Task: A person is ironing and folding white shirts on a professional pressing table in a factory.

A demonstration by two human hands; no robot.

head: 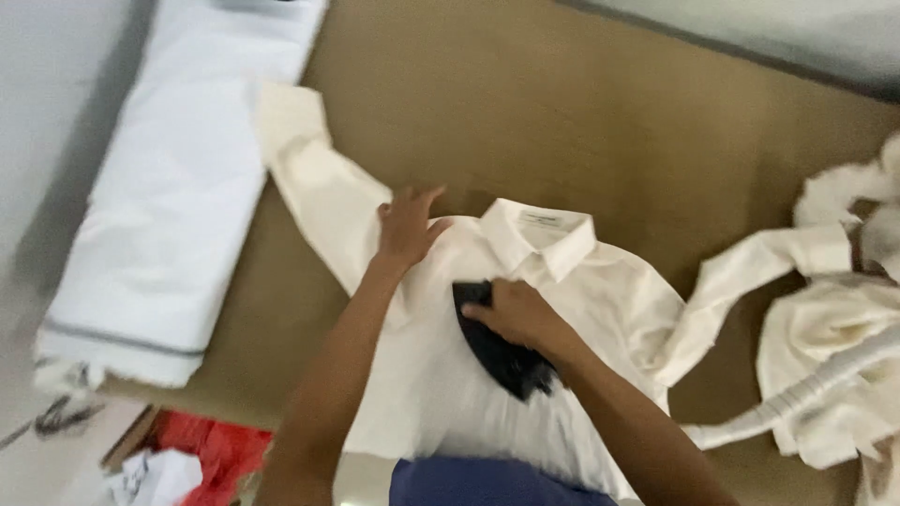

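While a cream shirt (562, 328) lies flat at the middle of the tan counter (581, 122), its collar points toward the top of the frame and its long axis runs down to the bottom edge, one sleeve stretching to the upper left and the other to the right. On the shirt's shoulder, the left hand (408, 230) presses with fingers spread. Lower down, the right hand (516, 314) has its fingers wrapped around a dark iron (502, 351) resting on the soft, smooth chest cloth. A folded white fabric stack (178, 187) lies at left, crumpled cream garments (834, 365) at right, and red cloth (211, 445) at lower left.
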